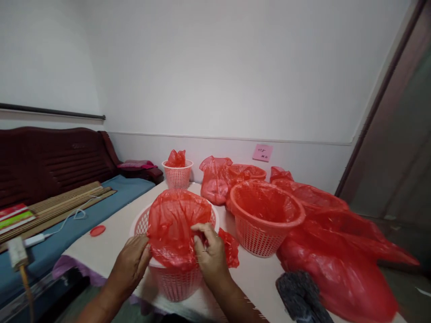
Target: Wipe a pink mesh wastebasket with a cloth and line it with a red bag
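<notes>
Pale wall (229,67) stretches behind the front basket (177,287) and runs out of view at the top. Beyond that basket and to its right, a pink note (262,153) carries writing too small to read. Right of the basket, a dark grey cloth (299,291) is cut off by the bottom edge. Most of the front basket's inside is hidden under a red bag (178,211).

The basket stands on a white table (124,222). Left of it lies a red disc (97,230); behind it stands a small basket (177,177) topped with crumpled red plastic. To its right is a wide basket (261,237) lined in red, then a heap of red bags (346,269) (how many is hard to say, as they overlap). Well to its left, past the table, is a brown sofa (57,157) with a blue cushion (129,185).

The red bag lies across the mouth of the front basket, between the two hands, drooping over the near rim. The left hand (133,258) holds the bag's left edge, its fingertips hard to make out against the film. The right hand (210,251) pinches it on the right side, thumb and forefinger close together.
</notes>
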The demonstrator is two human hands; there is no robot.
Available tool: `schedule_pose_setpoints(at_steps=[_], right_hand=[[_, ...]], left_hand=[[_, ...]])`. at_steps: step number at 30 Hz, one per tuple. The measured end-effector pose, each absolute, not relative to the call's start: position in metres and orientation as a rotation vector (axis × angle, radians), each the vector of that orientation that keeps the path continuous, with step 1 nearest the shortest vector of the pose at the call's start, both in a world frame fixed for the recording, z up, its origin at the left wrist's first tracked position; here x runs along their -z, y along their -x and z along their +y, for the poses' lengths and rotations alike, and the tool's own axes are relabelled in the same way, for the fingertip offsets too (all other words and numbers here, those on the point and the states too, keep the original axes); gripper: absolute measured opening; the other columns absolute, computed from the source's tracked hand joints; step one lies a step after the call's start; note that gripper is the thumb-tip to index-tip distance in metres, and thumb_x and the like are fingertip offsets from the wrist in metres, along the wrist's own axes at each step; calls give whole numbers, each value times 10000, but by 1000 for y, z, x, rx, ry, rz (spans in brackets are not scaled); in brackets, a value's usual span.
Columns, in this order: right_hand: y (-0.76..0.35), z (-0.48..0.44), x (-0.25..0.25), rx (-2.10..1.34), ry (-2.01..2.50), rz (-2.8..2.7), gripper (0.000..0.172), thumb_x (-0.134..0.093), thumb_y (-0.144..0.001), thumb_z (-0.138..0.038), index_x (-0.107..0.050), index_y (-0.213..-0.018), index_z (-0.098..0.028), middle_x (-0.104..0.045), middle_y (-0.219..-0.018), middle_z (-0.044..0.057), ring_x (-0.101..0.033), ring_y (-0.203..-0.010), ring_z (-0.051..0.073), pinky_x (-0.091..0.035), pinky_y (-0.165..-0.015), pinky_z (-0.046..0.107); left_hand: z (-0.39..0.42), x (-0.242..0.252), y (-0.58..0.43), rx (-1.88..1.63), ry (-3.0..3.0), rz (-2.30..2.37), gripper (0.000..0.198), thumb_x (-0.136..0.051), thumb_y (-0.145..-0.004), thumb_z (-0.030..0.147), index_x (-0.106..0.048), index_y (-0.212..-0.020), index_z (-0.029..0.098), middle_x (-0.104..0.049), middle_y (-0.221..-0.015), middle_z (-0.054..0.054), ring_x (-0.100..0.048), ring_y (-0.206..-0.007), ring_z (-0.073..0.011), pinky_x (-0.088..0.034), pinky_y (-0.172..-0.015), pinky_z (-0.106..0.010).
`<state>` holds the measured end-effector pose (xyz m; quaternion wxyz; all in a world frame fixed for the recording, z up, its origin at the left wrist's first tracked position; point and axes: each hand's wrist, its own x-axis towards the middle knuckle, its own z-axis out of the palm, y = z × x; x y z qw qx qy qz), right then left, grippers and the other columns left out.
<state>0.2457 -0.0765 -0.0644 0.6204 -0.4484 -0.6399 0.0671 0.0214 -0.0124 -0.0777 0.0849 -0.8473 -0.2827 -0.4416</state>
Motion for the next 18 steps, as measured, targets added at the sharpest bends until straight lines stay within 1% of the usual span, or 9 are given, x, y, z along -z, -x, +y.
schedule_pose_setpoints(at_steps=[2, 4, 7, 10, 12, 13, 15, 17, 18], right_hand=[[-246, -71, 49, -223, 1018, -1417, 229, -470, -827, -107, -619, -970, -204, -632, -878, 24, -599, -814, 153, -486, -753, 289], [-250, -70, 31, -213, 980, -1419, 218, -481, -825, -114, -621, -965, -205, -625, -879, 18, -593, -817, 149, -481, -758, 284], [-260, -82, 4, -78, 925, -1422, 209, -492, -858, -132, -617, -1004, -216, -607, -911, 20, -583, -850, 148, -472, -765, 280], [-272, -106, -14, 69, 882, -1405, 254, -510, -883, -142, -598, -1097, -245, -597, -989, 31, -579, -928, 157, -468, -819, 297], [-277, -126, -15, 125, 883, -1379, 278, -529, -884, -155, -600, -1131, -260, -596, -1029, 43, -577, -988, 172, -470, -869, 320], [-278, -137, -12, 120, 895, -1338, 281, -548, -879, -171, -604, -1139, -265, -602, -1050, 51, -580, -1012, 182, -476, -880, 327], [-278, -158, 1, 2, 924, -1205, 301, -597, -861, -220, -608, -1157, -268, -626, -1100, 71, -604, -1030, 200, -506, -860, 329], [-274, -179, 22, -245, 924, -1035, 369, -641, -838, -286, -586, -1203, -271, -654, -1138, 96, -646, -992, 221, -539, -801, 335], [-272, -188, 34, -379, 903, -952, 421, -653, -830, -325, -563, -1238, -277, -667, -1142, 108, -667, -955, 230, -550, -768, 344]], left_hand=[[-13, 65, -23, 1384, 2593, -1036, 187, -400, -961, 251, -536, -837, 219, -564, -756, 3, -572, -748, -153, -472, -726, -273], [-13, 51, -27, 1548, 2621, -1226, 225, -376, -978, 305, -565, -905, 208, -587, -853, -17, -585, -839, -156, -480, -777, -274], [-18, 29, -37, 1875, 2530, -1295, 300, -359, -985, 361, -595, -1059, 190, -593, -1121, -72, -553, -1084, -176, -442, -961, -317], [-33, 12, -47, 2080, 2386, -1236, 323, -374, -982, 355, -618, -1111, 187, -540, -1310, -94, -476, -1267, -192, -340, -1112, -379], [-52, 7, -53, 2086, 2337, -1181, 305, -384, -980, 308, -621, -1146, 211, -492, -1402, -79, -423, -1343, -197, -307, -1150, -404], [-63, 9, -56, 2045, 2340, -1138, 300, -384, -978, 277, -616, -1163, 230, -467, -1439, -64, -394, -1374, -199, -310, -1155, -409], [-88, 18, -63, 1902, 2395, -1011, 316, -380, -970, 228, -595, -1199, 262, -433, -1487, -45, -370, -1402, -200, -359, -1137, -406], [-112, 35, -74, 1727, 2494, -810, 320, -382, -966, 233, -583, -1213, 265, -460, -1481, -61, -422, -1377, -206, -449, -1073, -381], [-123, 44, -82, 1667, 2537, -679, 309, -387, -968, 254, -590, -1200, 259, -515, -1441, -74, -473, -1340, -209, -485, -1038, -367]])
